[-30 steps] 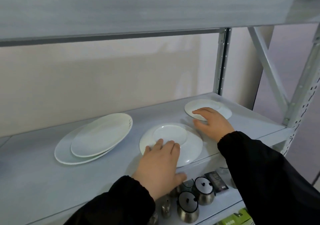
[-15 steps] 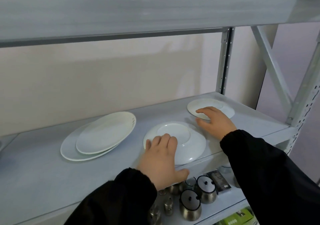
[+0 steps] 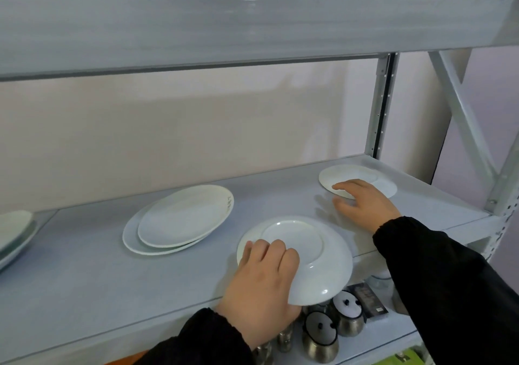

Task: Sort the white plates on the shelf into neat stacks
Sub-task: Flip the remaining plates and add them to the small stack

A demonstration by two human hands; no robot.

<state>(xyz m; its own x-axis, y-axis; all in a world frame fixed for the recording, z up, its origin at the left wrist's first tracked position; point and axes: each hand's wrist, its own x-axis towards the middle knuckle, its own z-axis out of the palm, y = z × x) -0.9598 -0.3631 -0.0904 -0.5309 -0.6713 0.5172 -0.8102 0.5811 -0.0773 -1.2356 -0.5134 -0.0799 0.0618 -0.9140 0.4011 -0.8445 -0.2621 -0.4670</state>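
Nearer now: upturned plate (image 3: 323, 255), one.

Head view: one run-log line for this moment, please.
left hand: grip on upturned plate overhanging shelf edge | right hand: fingers on far-right plate | two-plate pile: untouched

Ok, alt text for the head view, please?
A left hand grips an upturned white plate overhanging the shelf edge, while the right hand rests on a smaller plate further back. Two stacked plates sit to the left.
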